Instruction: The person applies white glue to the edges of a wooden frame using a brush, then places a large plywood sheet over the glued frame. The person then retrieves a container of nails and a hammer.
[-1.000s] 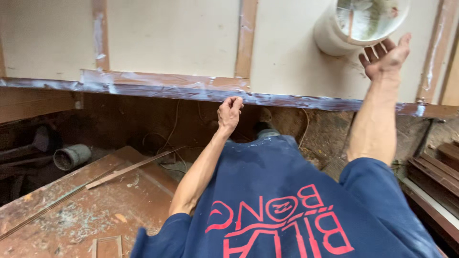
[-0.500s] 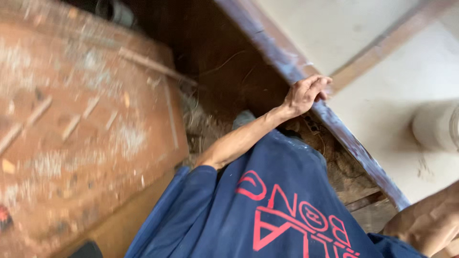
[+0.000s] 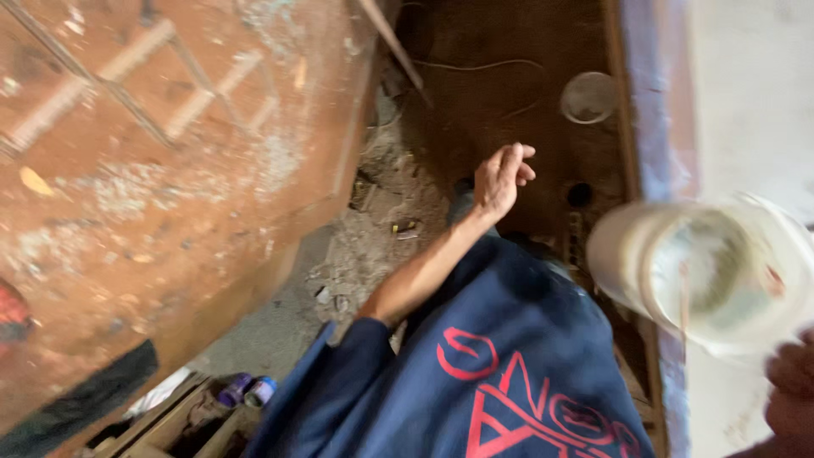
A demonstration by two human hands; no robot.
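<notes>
Head view, blurred by motion: the fingers of the left hand are loosely curled and a little apart, gripping nothing, hanging free over dark, grimy boards. That bare forearm runs back and down to a dark blue sleeve and shirt with red print. At the near right corner only the knuckles of the right hand show, pressed against the base of a white plastic bucket; whether its fingers are clamped on it I cannot tell. The bucket is round, smooth and pale, tilted so its mouth faces the camera, with a thin stick inside, and it sits just right of the shirt, in front of a blue-smeared edge of a cream panel. To the left lies a broad rust-brown panel, chalky and scuffed, with thin battens on it. Between it and the boards is a strip of dirt and rubble. A small round lid-like disc lies far off on the boards. Half a second ago the left hand gripped the blue edge; now it is off it, and the bucket has swung much nearer and lower.
</notes>
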